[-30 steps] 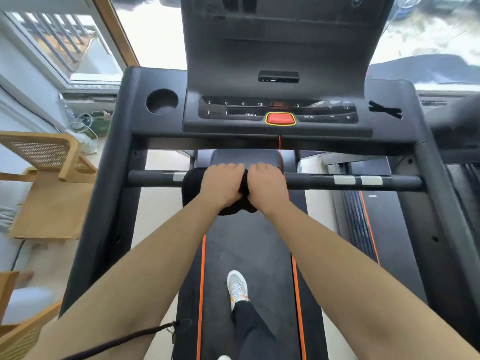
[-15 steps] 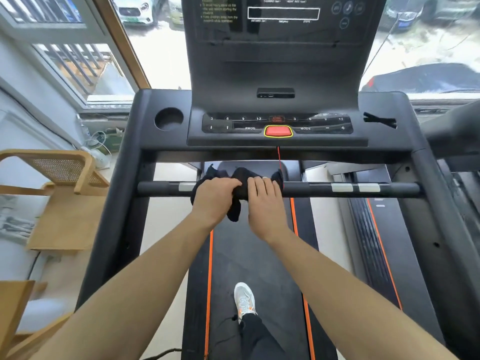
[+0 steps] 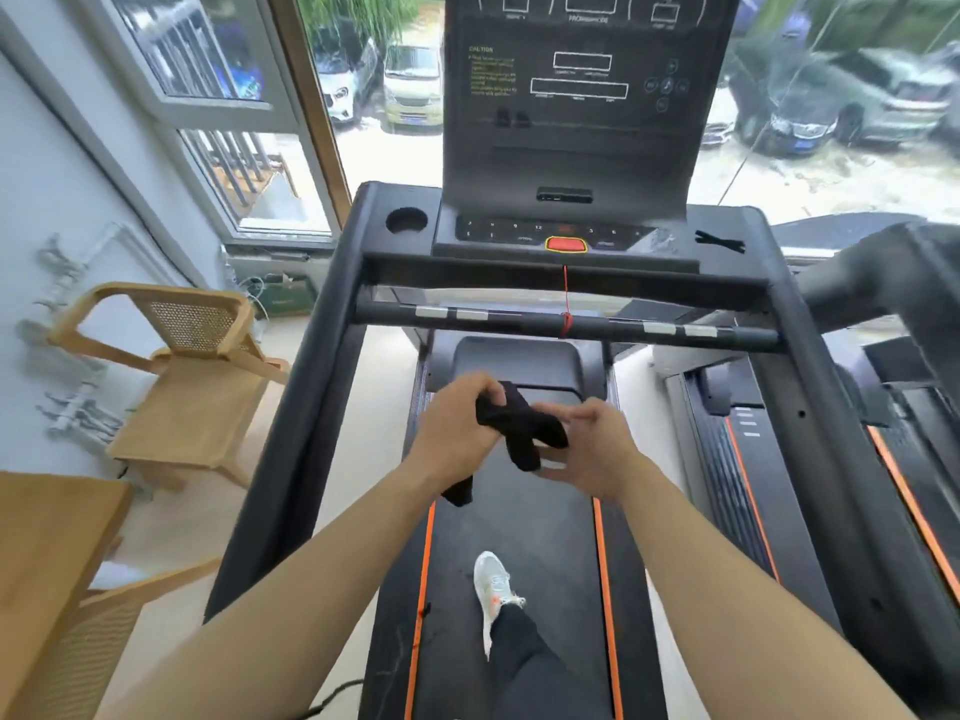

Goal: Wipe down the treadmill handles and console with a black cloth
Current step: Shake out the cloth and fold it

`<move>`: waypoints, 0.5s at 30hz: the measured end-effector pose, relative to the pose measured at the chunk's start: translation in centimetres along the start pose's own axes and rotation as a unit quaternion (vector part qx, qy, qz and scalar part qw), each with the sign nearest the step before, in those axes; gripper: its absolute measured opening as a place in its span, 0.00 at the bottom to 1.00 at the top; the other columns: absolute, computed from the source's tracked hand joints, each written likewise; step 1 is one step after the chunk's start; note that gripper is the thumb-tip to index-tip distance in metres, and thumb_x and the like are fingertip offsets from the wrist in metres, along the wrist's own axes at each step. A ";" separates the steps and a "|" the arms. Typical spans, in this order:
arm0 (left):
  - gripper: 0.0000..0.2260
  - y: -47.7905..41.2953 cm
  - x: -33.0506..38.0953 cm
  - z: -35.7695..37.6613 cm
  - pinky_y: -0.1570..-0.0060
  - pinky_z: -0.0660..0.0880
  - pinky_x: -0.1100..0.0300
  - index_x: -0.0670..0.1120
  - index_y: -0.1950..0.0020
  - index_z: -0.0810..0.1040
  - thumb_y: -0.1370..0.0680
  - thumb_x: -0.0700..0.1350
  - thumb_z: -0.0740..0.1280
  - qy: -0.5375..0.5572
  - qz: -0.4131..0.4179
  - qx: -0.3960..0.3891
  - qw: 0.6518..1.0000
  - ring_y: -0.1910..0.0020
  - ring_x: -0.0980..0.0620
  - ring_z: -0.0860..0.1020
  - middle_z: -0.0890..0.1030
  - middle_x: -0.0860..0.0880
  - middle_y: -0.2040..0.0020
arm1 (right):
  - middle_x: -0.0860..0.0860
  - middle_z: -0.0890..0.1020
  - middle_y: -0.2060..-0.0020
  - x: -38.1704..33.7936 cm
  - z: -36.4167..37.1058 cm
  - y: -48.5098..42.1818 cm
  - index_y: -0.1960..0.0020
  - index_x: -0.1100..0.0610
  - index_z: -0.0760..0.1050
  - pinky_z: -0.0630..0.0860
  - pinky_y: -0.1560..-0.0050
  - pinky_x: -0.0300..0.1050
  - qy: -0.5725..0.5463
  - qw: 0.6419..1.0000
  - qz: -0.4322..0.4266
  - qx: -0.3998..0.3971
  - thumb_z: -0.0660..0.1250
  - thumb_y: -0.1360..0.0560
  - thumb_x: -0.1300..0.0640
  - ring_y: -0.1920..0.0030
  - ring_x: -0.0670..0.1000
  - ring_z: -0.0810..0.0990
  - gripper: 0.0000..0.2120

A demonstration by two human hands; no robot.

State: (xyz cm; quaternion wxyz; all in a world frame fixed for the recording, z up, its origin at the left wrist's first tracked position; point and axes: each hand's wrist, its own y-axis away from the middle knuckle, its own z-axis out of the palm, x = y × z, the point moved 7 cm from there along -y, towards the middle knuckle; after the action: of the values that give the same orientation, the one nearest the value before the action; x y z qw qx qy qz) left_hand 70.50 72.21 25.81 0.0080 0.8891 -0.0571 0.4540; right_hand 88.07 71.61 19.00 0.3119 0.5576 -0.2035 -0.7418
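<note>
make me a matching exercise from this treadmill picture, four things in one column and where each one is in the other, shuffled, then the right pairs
Things:
1. black cloth
2. red stop button
3. wooden chair
4. cup holder

Places:
A. middle of the console's lower edge
B. held between both hands, off the bar
C. left corner of the console deck
D. on the floor left of the treadmill

Pairs: 1-B, 2-A, 3-D, 4-C

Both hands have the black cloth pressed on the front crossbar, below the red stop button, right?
Not quite. The head view shows both hands, left hand and right hand, holding the black cloth off the crossbar, above the belt. The red stop button is above the bar.
</note>
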 end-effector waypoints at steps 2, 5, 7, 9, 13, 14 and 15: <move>0.20 3.5 1.0 0.0 0.64 0.67 0.70 0.57 0.61 0.67 0.31 0.35 0.72 -0.005 0.011 -0.003 1.000 0.63 0.59 0.73 0.74 0.57 0.61 | 0.58 0.82 0.44 0.9 -0.2 2.3 0.33 0.60 0.76 0.74 0.37 0.59 0.080 0.997 -0.014 0.011 0.64 0.23 0.52 0.45 0.56 0.80 0.21; 0.21 8.3 2.2 -0.3 0.63 0.67 0.70 0.57 0.62 0.64 0.31 0.33 0.70 -0.017 0.025 0.000 1.000 0.62 0.59 0.71 0.72 0.57 0.60 | 0.59 0.84 0.46 2.1 1.5 5.5 0.39 0.60 0.79 0.77 0.37 0.57 0.213 0.976 -0.039 -0.011 0.66 0.20 0.49 0.43 0.58 0.82 0.17; 0.20 11.2 2.8 -0.5 0.60 0.69 0.63 0.57 0.62 0.63 0.32 0.34 0.69 -0.024 0.034 0.013 0.999 0.60 0.57 0.71 0.71 0.57 0.59 | 0.56 0.84 0.50 2.1 2.7 7.4 0.43 0.57 0.81 0.79 0.43 0.54 0.275 0.957 -0.094 0.003 0.68 0.20 0.51 0.46 0.56 0.83 0.12; 0.19 14.2 2.9 -0.5 0.56 0.73 0.58 0.57 0.63 0.63 0.32 0.36 0.70 -0.027 0.020 0.021 0.999 0.55 0.54 0.74 0.74 0.54 0.56 | 0.49 0.82 0.53 1.8 3.6 8.9 0.47 0.53 0.79 0.79 0.50 0.47 0.344 0.922 -0.171 0.046 0.71 0.22 0.54 0.49 0.52 0.81 0.05; 0.16 21.4 1.5 -0.1 0.50 0.76 0.56 0.52 0.67 0.68 0.32 0.38 0.73 -0.004 -0.066 0.070 0.995 0.47 0.52 0.79 0.79 0.51 0.47 | 0.47 0.82 0.50 3.6 6.2 11.0 0.49 0.50 0.79 0.76 0.48 0.44 0.402 0.873 -0.268 0.072 0.73 0.26 0.58 0.47 0.49 0.79 0.08; 0.14 23.3 1.1 0.0 0.53 0.76 0.56 0.49 0.67 0.69 0.32 0.38 0.74 0.001 -0.093 0.076 0.993 0.50 0.52 0.79 0.80 0.51 0.48 | 0.47 0.82 0.49 4.5 7.1 11.6 0.49 0.50 0.79 0.76 0.48 0.43 0.406 0.868 -0.281 0.054 0.72 0.26 0.59 0.46 0.49 0.79 0.08; 0.13 25.2 0.5 0.3 0.56 0.75 0.56 0.47 0.67 0.70 0.33 0.39 0.74 0.003 -0.122 0.082 0.989 0.52 0.51 0.79 0.80 0.52 0.51 | 0.48 0.82 0.48 5.6 8.2 12.2 0.48 0.49 0.78 0.77 0.50 0.43 0.395 0.874 -0.283 0.025 0.71 0.26 0.60 0.47 0.49 0.80 0.09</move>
State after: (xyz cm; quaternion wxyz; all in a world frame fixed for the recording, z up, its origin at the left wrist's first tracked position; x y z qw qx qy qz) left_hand 68.28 47.14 25.14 -0.0091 0.8859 0.0894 0.4551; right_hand 82.12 58.51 25.44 0.1296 0.8454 0.0848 -0.5111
